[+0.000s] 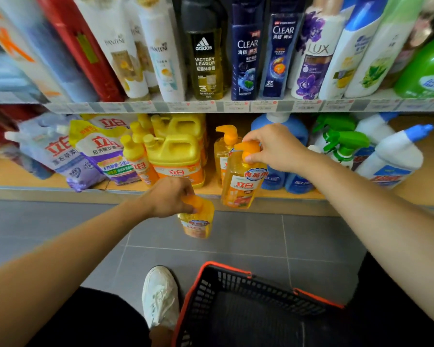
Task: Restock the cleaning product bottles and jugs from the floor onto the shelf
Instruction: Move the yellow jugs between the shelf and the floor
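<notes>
Likely shelving step: dish-soap bottle (241, 189) clamped in right hand (276, 149) fingers at lower shelf (8, 175) front edge; second bottle (198, 225) clamped in left hand (169, 196) fingers, lift needed next.

Your left hand (169, 196) and right hand (273, 149) are bare, as are both forearms (60, 259); you wear a white lace-up sneaker (161, 296) and black fabric legwear (98, 321).

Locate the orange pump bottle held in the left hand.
Head view, centre: the orange plastic pump bottle hangs from the left hand over grey floor tiles, lower-left of the right hand's matching bottle.
</notes>
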`<action>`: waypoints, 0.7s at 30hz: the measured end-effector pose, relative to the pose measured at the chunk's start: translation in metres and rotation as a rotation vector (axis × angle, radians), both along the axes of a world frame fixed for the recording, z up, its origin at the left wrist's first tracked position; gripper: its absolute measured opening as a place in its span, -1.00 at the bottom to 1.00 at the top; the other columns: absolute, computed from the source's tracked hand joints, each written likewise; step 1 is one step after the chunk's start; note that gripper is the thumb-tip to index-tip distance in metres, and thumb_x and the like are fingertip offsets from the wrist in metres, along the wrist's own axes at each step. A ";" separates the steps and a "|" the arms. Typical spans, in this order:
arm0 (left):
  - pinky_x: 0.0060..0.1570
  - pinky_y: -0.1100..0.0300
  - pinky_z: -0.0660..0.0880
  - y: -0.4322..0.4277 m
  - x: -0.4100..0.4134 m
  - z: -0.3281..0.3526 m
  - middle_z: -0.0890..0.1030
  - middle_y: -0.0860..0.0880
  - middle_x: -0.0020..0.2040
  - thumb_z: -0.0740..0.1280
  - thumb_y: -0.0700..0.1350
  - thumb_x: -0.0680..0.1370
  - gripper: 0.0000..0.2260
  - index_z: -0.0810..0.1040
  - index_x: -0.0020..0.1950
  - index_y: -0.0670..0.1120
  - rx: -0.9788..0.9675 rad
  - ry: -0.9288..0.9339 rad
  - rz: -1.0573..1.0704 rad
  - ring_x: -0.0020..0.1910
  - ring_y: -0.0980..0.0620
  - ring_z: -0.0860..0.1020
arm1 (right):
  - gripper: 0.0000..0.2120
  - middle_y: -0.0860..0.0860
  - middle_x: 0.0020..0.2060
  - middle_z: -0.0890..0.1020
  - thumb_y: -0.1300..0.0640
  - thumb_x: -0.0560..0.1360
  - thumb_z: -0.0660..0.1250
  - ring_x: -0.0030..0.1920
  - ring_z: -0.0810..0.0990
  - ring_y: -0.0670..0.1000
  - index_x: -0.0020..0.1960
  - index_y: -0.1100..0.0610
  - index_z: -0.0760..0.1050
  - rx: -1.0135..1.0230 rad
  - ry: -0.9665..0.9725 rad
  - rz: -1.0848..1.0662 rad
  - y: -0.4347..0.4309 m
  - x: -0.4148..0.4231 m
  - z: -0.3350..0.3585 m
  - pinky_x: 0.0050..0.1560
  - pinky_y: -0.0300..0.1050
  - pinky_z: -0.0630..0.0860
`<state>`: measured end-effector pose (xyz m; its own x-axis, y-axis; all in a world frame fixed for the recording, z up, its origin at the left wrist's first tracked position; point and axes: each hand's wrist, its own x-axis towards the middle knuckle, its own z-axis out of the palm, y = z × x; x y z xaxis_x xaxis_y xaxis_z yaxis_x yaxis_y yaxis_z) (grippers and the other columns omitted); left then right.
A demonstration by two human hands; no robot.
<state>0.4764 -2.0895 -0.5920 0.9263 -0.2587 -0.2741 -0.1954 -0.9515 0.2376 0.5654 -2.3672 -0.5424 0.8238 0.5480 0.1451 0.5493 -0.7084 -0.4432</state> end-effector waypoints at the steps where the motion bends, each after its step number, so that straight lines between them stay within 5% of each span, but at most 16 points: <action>1: -0.05 0.08 0.56 0.002 -0.001 0.005 0.65 -0.06 0.06 0.55 0.13 0.44 -0.59 0.60 0.15 -0.09 -0.025 -0.011 0.020 -0.02 -0.02 0.59 | -0.70 -0.03 -0.24 0.58 0.02 0.40 0.55 -0.16 0.56 0.03 0.09 0.08 0.65 -0.005 0.001 -0.003 0.005 0.005 0.000 -0.27 -0.17 0.33; 7: -0.02 0.02 0.59 0.013 0.001 0.030 0.65 -0.06 0.04 0.57 0.10 0.42 -0.59 0.61 0.12 -0.12 -0.141 -0.072 0.108 -0.04 -0.04 0.60 | -0.67 -0.01 -0.10 0.64 -0.01 0.41 0.53 -0.03 0.57 0.04 0.13 0.07 0.64 -0.061 -0.023 -0.011 0.029 0.024 -0.001 -0.03 -0.03 0.48; 11: -0.24 0.29 0.46 0.018 0.004 0.039 0.59 0.04 -0.04 0.55 0.12 0.42 -0.60 0.60 0.12 -0.08 -0.161 -0.106 0.132 -0.11 0.06 0.55 | -0.63 0.05 0.03 0.67 -0.02 0.43 0.52 0.06 0.60 0.09 0.19 0.07 0.62 -0.085 -0.025 -0.041 0.036 0.034 -0.003 0.08 0.05 0.53; 15: -0.09 0.11 0.59 0.019 0.009 0.045 0.63 0.00 0.00 0.55 0.13 0.42 -0.57 0.61 0.15 -0.09 -0.177 -0.128 0.139 -0.05 0.02 0.59 | -0.59 0.07 0.09 0.66 -0.02 0.44 0.51 0.11 0.59 0.11 0.24 0.08 0.60 -0.081 -0.034 -0.083 0.040 0.046 -0.008 0.06 -0.02 0.51; 18: -0.11 0.15 0.57 0.020 0.013 0.049 0.60 0.01 0.00 0.55 0.13 0.42 -0.56 0.60 0.16 -0.10 -0.192 -0.137 0.152 -0.05 0.03 0.57 | -0.70 0.05 0.00 0.65 -0.02 0.45 0.50 0.07 0.60 0.12 0.15 0.05 0.62 -0.077 -0.021 -0.119 0.042 0.053 -0.015 -0.01 -0.02 0.51; 21: -0.14 0.21 0.53 0.020 0.016 0.050 0.61 0.01 0.01 0.54 0.14 0.43 -0.56 0.60 0.16 -0.09 -0.219 -0.135 0.175 -0.04 0.04 0.56 | -0.63 0.07 0.10 0.64 -0.03 0.47 0.48 0.15 0.56 0.16 0.25 0.01 0.58 -0.084 0.022 -0.149 0.046 0.050 -0.025 0.10 0.12 0.56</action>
